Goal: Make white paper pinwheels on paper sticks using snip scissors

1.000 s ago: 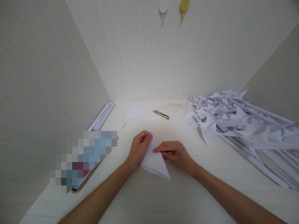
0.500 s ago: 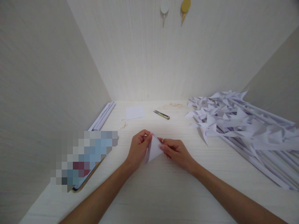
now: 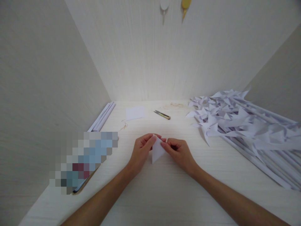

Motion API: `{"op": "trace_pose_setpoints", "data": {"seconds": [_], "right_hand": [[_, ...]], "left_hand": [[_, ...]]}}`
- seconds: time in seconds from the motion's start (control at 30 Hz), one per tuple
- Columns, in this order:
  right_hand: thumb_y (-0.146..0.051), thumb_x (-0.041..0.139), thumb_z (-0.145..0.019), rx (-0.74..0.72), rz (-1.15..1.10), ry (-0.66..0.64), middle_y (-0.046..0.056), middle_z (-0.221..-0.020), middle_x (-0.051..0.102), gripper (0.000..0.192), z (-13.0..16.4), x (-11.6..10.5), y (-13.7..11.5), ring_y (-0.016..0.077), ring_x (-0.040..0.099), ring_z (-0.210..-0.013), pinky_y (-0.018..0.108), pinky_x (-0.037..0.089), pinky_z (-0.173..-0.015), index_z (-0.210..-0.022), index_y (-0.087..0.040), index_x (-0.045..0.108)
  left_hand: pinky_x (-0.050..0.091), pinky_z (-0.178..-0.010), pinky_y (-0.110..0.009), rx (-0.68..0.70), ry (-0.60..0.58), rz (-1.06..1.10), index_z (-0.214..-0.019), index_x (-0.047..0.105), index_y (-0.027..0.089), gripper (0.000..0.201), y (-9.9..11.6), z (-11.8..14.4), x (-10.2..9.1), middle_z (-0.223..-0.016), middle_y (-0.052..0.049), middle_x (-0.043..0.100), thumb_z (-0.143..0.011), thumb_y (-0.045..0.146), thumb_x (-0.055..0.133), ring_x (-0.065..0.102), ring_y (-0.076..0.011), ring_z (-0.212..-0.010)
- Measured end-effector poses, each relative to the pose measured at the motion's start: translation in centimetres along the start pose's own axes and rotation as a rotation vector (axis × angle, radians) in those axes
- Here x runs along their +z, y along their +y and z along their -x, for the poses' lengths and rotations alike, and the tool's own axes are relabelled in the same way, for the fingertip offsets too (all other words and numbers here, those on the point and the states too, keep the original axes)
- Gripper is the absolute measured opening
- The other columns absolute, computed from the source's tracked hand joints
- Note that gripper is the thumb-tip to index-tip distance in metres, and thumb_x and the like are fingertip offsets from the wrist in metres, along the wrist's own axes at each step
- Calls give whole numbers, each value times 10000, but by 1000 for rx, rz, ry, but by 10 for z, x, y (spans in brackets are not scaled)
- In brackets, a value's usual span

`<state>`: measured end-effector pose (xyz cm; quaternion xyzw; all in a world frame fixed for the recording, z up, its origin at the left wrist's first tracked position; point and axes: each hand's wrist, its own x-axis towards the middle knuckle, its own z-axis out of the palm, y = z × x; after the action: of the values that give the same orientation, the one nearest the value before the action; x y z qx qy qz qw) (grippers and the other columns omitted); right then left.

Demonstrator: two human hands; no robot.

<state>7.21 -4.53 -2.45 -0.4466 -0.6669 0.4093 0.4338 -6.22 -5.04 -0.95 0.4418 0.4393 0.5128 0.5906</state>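
A small white sheet of paper (image 3: 158,151), folded into a triangle, is held between both hands above the table. My left hand (image 3: 142,150) pinches its upper left corner, thumb in front and fingers behind. At the right-hand edge, my right hand (image 3: 178,152) grips the paper between thumb and curled fingers. The fingertips behind the paper are partly hidden. Beyond the hands lie a pair of thread snips (image 3: 162,114) and a flat white sheet (image 3: 135,113).
White paper pinwheels (image 3: 211,121) on rolled paper sticks are heaped at the right. Several paper rolls (image 3: 103,117) lie along the left wall, behind a pixelated phone-like device (image 3: 88,179). Thin tan scraps (image 3: 176,105) lie near the back wall, which bears two hooks (image 3: 185,4).
The folded paper has turned, and its left edge now hangs nearly upright. Both hands still hold it, with the right hand's fingers shifted slightly up along the edge.
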Motion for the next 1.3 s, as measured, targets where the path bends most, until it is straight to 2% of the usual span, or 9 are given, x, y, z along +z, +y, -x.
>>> {"op": "trace_pose_setpoints", "data": {"seconds": [0.13, 0.43, 0.57, 0.7, 0.77, 0.83, 0.93, 1.07, 1.3], "right_hand": [[-315, 496, -737, -13, 45, 20, -50, -466, 293, 358, 1, 1, 2, 61, 259, -450, 215, 206, -421, -458, -175, 321], [-325, 504, -737, -30, 50, 27, -40, -477, 337, 356, 2, 1, 4, 68, 293, -464, 219, 232, -436, -463, -174, 335], [-317, 496, -746, -46, 36, 17, -48, -467, 318, 352, 2, 1, 1, 64, 283, -451, 217, 227, -428, -464, -173, 342], [-289, 530, -734, -103, 48, 5, -43, -480, 365, 306, 3, 1, -3, 67, 324, -458, 218, 252, -438, -473, -160, 434], [-276, 562, -714, -110, -10, 39, -28, -525, 430, 224, 3, 1, -4, 76, 376, -491, 219, 288, -457, -528, -158, 524], [-273, 592, -691, -70, -133, 122, -25, -571, 470, 102, 4, 3, -4, 80, 405, -512, 215, 317, -468, -673, -173, 600], [-280, 644, -632, 24, -317, 206, -41, -598, 470, 239, 3, 5, -3, 78, 414, -515, 203, 328, -450, -853, -205, 591], [-305, 628, -637, 90, -343, 121, -36, -562, 463, 151, 0, 7, -1, 72, 388, -487, 199, 292, -415, -686, -170, 583], [-276, 619, -647, 29, -239, 171, -51, -490, 405, 245, -1, 5, -2, 65, 346, -466, 214, 284, -453, -479, -160, 482]], "left_hand": [[445, -587, -233, 9, 29, -64, -739, 639, 123, 226, 0, 0, 2, -721, -63, 679, -661, 330, 593, 595, -140, -627], [433, -580, -214, 19, 31, -84, -745, 648, 145, 204, -2, 0, 1, -724, -46, 678, -707, 321, 552, 594, -130, -638], [435, -587, -214, 25, 47, -29, -728, 652, 143, 195, -3, 0, 0, -719, -51, 681, -698, 316, 566, 604, -136, -658], [449, -598, -231, 14, 83, 68, -704, 643, 132, 194, -2, -1, -1, -702, -63, 683, -689, 315, 580, 614, -147, -648], [455, -605, -238, 45, 112, 99, -710, 640, 134, 191, 0, -2, 0, -714, -66, 686, -696, 313, 576, 618, -149, -651], [464, -637, -249, 110, 134, 130, -738, 641, 143, 189, 1, -1, 2, -754, -65, 688, -711, 314, 563, 623, -152, -687], [475, -679, -275, 158, 134, 170, -778, 640, 154, 186, 0, 0, 5, -807, -65, 687, -721, 311, 556, 627, -164, -741], [477, -719, -301, 151, 129, 188, -788, 640, 144, 200, -5, 3, 9, -820, -78, 686, -714, 315, 566, 630, -176, -761], [478, -684, -268, 133, 118, 180, -771, 638, 139, 200, -5, 3, 7, -788, -80, 688, -703, 317, 578, 632, -167, -747]]}}
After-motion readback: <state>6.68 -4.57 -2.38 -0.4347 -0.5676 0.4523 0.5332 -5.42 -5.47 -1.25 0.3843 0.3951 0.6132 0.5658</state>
